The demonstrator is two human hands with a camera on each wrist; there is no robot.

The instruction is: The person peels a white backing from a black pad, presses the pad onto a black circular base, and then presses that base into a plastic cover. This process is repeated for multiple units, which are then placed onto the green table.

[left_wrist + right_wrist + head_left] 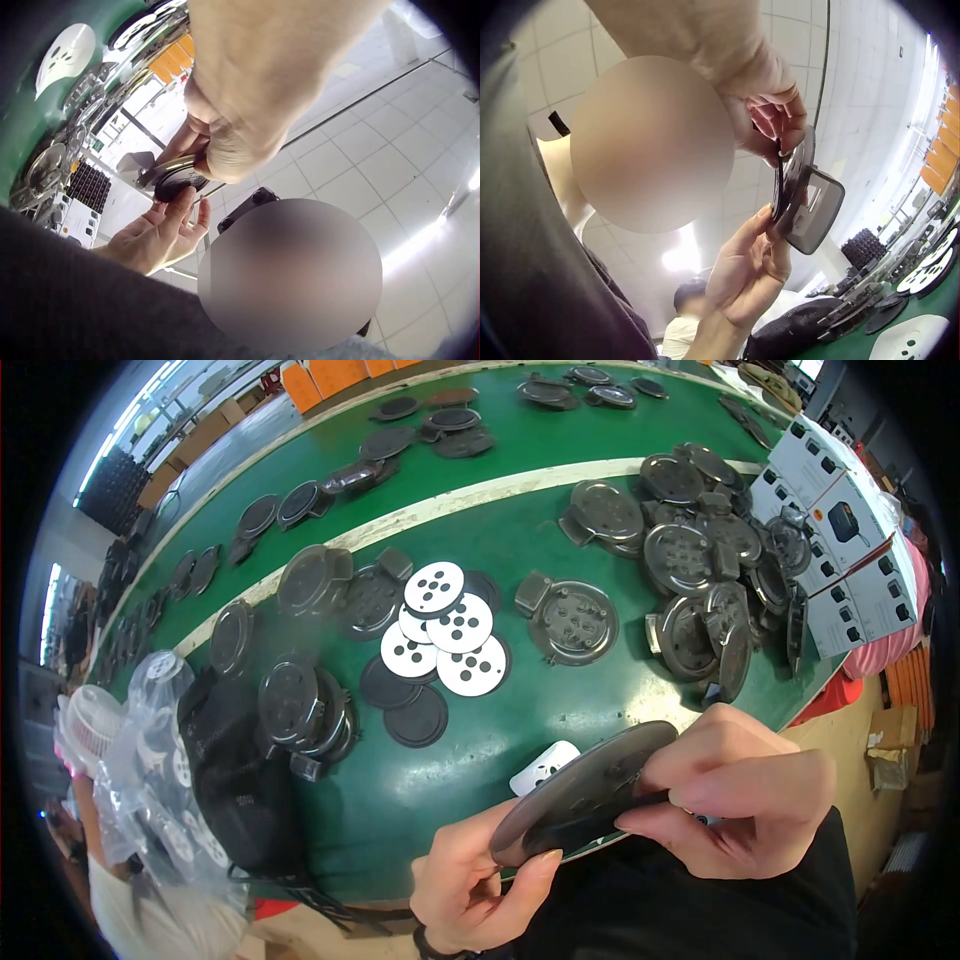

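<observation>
A dark translucent round cover (585, 785) is held up, tilted, near the table's front edge. My left hand (485, 885) grips its lower left rim between thumb and fingers. At its right side my right hand (745, 795) pinches the edge of a thin black disc (778, 187), which lies against the inner face of the cover. In the right wrist view the cover's clear rectangular tab (815, 211) sticks out on the far side. A curled white disc with holes (545, 767) lies on the table just behind the cover.
White discs (462, 624) and black discs (415, 717) lie overlapping mid-table. More covers (574, 622) stand around them, with a heap at right beside printed boxes (850, 520). A black bag (235, 780) and plastic bag (150, 780) are at left.
</observation>
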